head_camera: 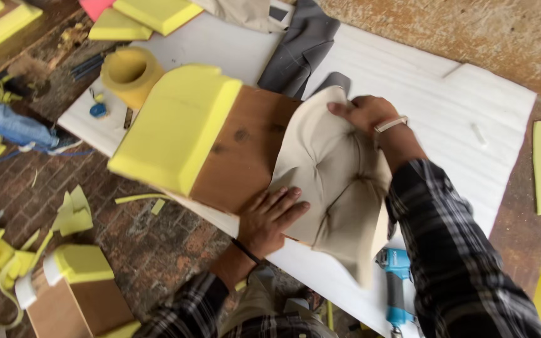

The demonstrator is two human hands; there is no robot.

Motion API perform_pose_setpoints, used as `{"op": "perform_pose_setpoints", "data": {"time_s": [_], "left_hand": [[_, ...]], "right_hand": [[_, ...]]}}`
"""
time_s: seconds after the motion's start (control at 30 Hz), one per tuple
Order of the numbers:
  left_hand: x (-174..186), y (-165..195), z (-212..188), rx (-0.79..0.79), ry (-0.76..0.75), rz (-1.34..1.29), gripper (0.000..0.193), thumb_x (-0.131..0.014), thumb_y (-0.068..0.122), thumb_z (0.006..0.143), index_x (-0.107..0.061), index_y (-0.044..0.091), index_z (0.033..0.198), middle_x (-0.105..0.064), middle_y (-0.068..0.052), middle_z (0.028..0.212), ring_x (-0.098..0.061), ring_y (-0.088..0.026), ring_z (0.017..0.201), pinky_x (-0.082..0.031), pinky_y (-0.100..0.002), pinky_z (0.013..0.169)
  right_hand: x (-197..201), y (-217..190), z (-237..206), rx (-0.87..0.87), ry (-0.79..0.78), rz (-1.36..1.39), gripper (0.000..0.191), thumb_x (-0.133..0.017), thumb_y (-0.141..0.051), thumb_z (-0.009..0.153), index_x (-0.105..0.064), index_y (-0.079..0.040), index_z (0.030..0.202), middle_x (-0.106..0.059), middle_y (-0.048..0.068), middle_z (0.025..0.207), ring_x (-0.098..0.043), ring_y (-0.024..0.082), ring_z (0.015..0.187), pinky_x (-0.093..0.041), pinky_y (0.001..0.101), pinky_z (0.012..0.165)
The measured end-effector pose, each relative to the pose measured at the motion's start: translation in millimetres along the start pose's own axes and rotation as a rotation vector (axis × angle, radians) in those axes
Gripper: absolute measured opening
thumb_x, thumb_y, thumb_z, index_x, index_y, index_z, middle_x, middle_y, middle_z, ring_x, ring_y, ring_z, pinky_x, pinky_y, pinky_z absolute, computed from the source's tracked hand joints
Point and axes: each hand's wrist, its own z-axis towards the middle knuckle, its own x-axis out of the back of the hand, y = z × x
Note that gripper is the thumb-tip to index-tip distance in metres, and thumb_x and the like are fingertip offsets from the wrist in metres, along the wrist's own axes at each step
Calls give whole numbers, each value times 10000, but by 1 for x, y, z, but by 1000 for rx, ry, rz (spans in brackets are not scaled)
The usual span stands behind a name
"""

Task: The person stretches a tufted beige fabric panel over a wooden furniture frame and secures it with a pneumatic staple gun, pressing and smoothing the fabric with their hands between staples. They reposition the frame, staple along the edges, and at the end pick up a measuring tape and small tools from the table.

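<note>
White padded sheet (446, 119): covers the worktable and carries everything I am handling. Wooden panel (245, 150): lies on the sheet directly ahead of me, its long axis running from upper left to lower right, slightly tilted. Yellow foam block (176, 125): sits on the far left end of the panel, away from both my hands. Beige fabric cover (333, 175): drapes the near right end of the panel, creased and pulled over the edge, so it lies between my two hands. Right hand (364, 112): at the far upper edge of the fabric, fingers closed in a pinch on that edge. Left hand (273, 216): at the near lower edge, palm down and fingers spread, pressing flat where fabric meets wood, gripping nothing. Both hands touch the cover; the left is the nearer to the bare wood. Blue staple gun (397, 281): rests on the sheet just under my right forearm, untouched. Yellow foam roll (129, 72): stands beyond the block. Grey cloth (302, 47): lies farther back. Foam scraps (73, 213): litter the brick floor at left.
</note>
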Motion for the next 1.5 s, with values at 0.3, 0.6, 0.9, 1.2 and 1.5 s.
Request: {"op": "perform_pose_setpoints", "data": {"time_s": [0.3,0.6,0.9,1.2,1.5], "left_hand": [[30,-58,-17,-455,-183,-81,693,-622,85,904,-479,423,1491,-452,48,1587,-503,-213,1413,-409,-427,1214],[142,-219,-33,-8,-321,545,566,-514,86,966,-565,282,1495,-613,-25,1494,-589,-289,1317,-564,-371,979],[146,-188,-116,621,-77,36,498,-612,273,965,-564,127,1438,-488,-163,1525,-436,-394,1426,-346,-534,1165],[140,-124,-190,567,369,5,519,-312,357,1082,-646,135,1411,-590,-75,1506,-495,-283,1448,-120,-480,1298],[118,-181,-212,290,573,-114,524,-295,356,1083,-751,108,1158,-754,-87,1224,-670,-238,1185,-311,-409,1191]], "right_hand": [[-18,81,-160,-293,69,-59,750,-488,-759,928,-772,-87,1104,-780,182,916,-771,354,883,-578,437,885],[-175,-13,-236,235,-97,324,503,-710,-422,879,-737,17,1123,-769,215,1019,-753,323,919,-584,410,816],[-255,-76,-205,179,-122,632,201,-683,-43,947,-802,8,1102,-809,145,950,-709,221,831,-579,346,787],[-208,-200,-83,839,152,65,516,-649,-350,967,-616,-44,1381,-630,223,1380,-610,377,1183,-504,448,943],[-262,-208,-63,747,125,-323,974,-346,-778,932,-283,-99,1628,-205,206,1689,-166,367,1565,-91,514,1245]]}}
